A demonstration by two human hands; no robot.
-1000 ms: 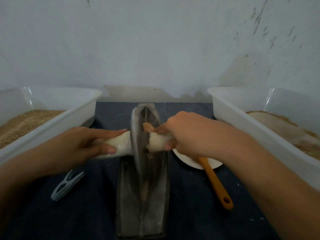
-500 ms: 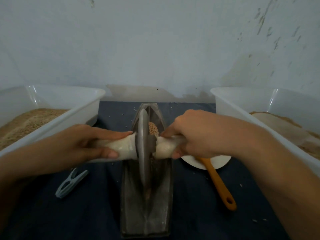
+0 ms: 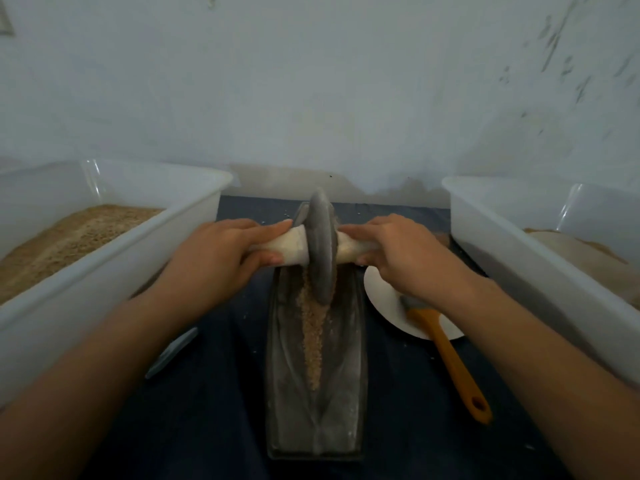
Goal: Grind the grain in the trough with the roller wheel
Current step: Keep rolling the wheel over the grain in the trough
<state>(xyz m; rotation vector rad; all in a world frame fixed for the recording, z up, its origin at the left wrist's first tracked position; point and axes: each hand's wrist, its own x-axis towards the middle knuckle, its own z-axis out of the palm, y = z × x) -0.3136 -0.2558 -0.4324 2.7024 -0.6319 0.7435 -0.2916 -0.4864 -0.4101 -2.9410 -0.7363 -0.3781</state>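
Note:
A long dark metal trough (image 3: 343, 386) lies on the dark cloth, running away from me. A grey roller wheel (image 3: 322, 247) stands upright in its far half, on a pale wooden axle. My left hand (image 3: 221, 258) grips the axle's left end and my right hand (image 3: 405, 258) grips its right end. A line of tan grain (image 3: 313, 330) lies along the groove, from the wheel toward me. The trough's far tip is hidden behind the wheel.
A white tub (image 3: 104, 271) of brown grain stands at the left, and a second white tub (image 3: 540, 268) at the right. A white plate (image 3: 388, 303) with an orange-handled brush (image 3: 453, 365) lies right of the trough. A grey clothes peg (image 3: 171, 353) lies at the left.
Both hands have rolled the wheel away from me toward the trough's far end. The strip of grain in the groove behind the wheel now shows.

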